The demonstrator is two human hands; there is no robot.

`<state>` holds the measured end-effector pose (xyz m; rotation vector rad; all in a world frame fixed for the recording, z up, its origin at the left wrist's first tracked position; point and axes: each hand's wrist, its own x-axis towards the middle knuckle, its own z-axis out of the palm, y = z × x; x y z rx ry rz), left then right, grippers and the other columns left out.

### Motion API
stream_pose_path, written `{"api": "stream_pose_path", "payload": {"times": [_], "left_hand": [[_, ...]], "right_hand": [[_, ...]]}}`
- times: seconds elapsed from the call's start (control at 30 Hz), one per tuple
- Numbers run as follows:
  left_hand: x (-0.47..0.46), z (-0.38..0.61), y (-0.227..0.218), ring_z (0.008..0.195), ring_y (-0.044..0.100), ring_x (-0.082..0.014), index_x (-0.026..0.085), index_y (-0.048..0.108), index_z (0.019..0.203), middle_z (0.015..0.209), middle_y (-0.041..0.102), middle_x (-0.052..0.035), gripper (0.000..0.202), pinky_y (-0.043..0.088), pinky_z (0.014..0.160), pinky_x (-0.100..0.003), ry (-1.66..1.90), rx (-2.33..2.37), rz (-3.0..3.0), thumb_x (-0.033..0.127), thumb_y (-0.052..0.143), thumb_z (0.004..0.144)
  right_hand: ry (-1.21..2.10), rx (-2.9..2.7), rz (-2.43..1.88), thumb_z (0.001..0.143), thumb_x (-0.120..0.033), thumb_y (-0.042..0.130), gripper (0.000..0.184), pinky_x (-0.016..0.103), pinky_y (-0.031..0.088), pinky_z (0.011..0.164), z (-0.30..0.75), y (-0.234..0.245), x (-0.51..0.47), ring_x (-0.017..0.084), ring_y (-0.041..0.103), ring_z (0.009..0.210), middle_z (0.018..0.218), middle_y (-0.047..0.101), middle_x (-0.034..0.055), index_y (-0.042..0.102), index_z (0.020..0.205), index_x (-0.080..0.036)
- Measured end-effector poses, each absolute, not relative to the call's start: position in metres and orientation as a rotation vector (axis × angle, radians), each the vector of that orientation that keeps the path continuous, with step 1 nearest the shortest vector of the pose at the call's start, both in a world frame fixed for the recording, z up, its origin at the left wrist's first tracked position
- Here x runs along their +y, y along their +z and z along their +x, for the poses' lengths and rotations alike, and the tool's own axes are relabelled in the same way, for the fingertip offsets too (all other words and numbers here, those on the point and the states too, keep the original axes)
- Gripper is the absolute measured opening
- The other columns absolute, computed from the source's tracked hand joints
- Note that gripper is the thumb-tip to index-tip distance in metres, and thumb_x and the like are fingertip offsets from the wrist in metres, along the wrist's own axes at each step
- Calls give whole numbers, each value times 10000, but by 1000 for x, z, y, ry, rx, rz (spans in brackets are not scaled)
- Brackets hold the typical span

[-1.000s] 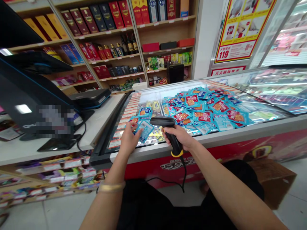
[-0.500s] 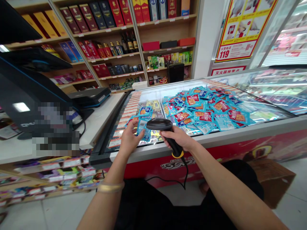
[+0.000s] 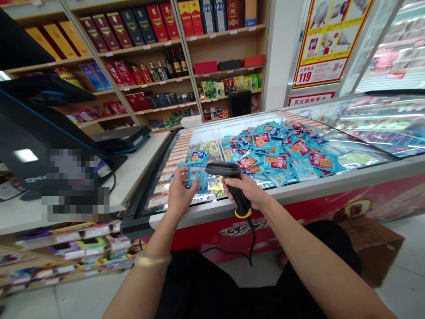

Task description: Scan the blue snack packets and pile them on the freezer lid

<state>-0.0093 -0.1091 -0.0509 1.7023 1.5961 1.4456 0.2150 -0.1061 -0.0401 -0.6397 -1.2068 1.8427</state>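
Observation:
My left hand (image 3: 179, 195) is closed on a small blue snack packet (image 3: 198, 177), held up over the glass lid of the chest freezer (image 3: 299, 192). My right hand (image 3: 247, 190) grips the handle of a black barcode scanner (image 3: 229, 177) whose head points left at the packet, a few centimetres from it. The scanner's black cord (image 3: 247, 248) hangs down in front of the freezer. A heap of several blue and red snack packets (image 3: 279, 150) lies on the glass to the right of both hands.
A black till screen (image 3: 40, 141) and a flat black device (image 3: 121, 137) stand on the white counter (image 3: 139, 164) at left. Shelves of boxed bottles (image 3: 139, 26) fill the back wall. A cardboard box (image 3: 375, 248) sits on the floor at lower right. Low shelves of goods (image 3: 83, 248) run under the counter.
My left hand has lifted the blue packet off the glass and turned it toward the scanner head. My right hand has raised the scanner slightly.

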Motion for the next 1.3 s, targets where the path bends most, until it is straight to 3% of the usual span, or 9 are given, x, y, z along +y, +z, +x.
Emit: {"api": "stream_pose_path", "payload": {"times": [0.17,0.4,0.6,0.83,1.07,1.2,1.3], "left_hand": [[-94,36,-48,583,602,-135,238,460,1024,788,665,17,271,515,619,-285,1444,1773,1893,318,601,806],[-57,119,-36,976,645,-216,235,482,926,1021,642,-76,134,522,856,-364,1370,1571,2311,122,490,853],[-45,146,-50,1073,588,-272,219,479,945,1030,563,-100,254,513,924,-466,977,1342,2494,363,654,834],[-53,133,-60,1427,356,-353,215,483,1115,1339,473,-172,376,385,1102,-554,1033,1363,2488,366,679,831],[-60,69,-52,1299,506,-320,178,497,1236,1306,553,-186,443,423,1087,-515,1202,1699,2452,262,628,821],[-65,17,-55,1258,538,-387,103,540,1237,1297,580,-250,498,424,1065,-560,999,2161,2280,320,639,800],[-72,0,-62,1284,523,-393,84,580,1202,1293,603,-258,497,396,1095,-552,825,2229,2268,394,625,816]], "right_hand": [[1732,-1080,-654,691,-392,775,292,208,440,422,251,-31,-101,88,521,474,646,597,-13,612,782,-167],[1584,-913,-702,673,-397,767,303,207,416,422,304,-31,-93,87,504,474,653,597,-11,625,815,-170],[1593,-871,-688,684,-412,753,301,224,434,434,312,-40,-92,91,488,468,646,593,-9,631,818,-172],[1609,-893,-685,697,-410,748,288,226,430,434,312,-40,-91,94,491,473,651,590,-5,630,808,-172],[1621,-881,-645,686,-406,770,299,214,433,440,303,-40,-96,90,503,493,676,599,-5,637,820,-173],[1696,-932,-614,711,-402,760,279,214,437,441,280,-40,-98,91,506,503,682,592,-7,631,812,-177],[1768,-979,-600,727,-400,754,275,213,450,453,263,-40,-99,87,517,506,684,587,-11,635,818,-170]]}}
